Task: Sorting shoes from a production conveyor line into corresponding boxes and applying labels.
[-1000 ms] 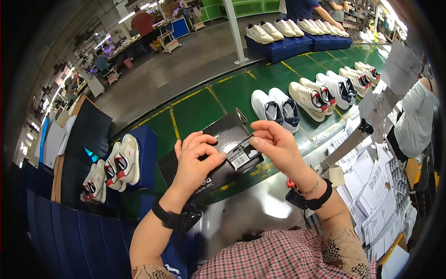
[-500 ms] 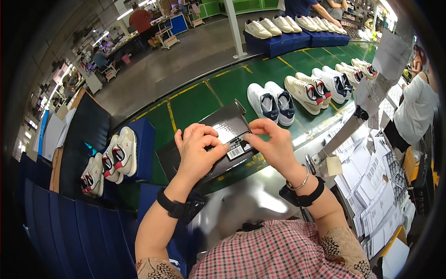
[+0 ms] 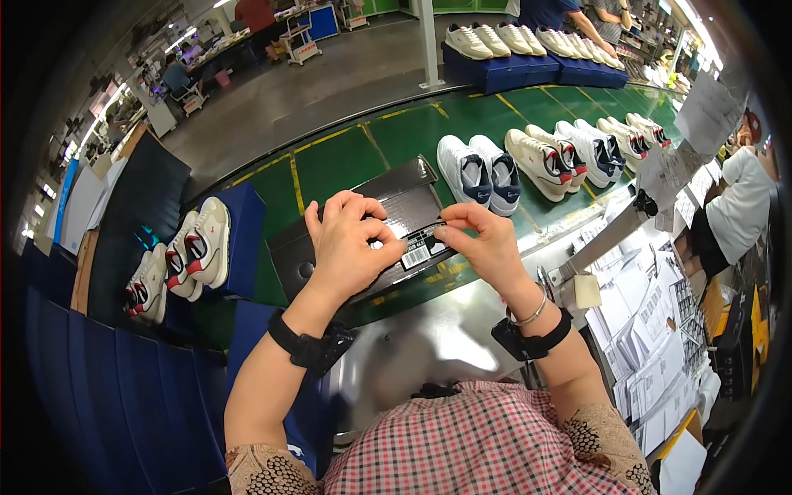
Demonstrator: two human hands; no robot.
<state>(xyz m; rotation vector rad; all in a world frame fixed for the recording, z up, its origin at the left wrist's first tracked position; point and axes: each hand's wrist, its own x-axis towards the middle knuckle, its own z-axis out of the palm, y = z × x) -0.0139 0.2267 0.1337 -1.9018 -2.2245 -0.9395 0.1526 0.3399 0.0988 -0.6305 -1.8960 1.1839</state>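
The left hand point(image 3: 351, 243), fingers curled, has its thumb at the left end of a barcode label point(image 3: 415, 257); the right hand point(image 3: 477, 235) brings thumb and forefinger together at the other end. Whether either grips it, I cannot tell. Uneven pressure could crease or skew the label. The black shoebox point(image 3: 406, 200) lies aslant on the green conveyor belt point(image 3: 334, 169); pushed away, it could bump the white sneakers point(image 3: 459, 165) just beside its far corner.
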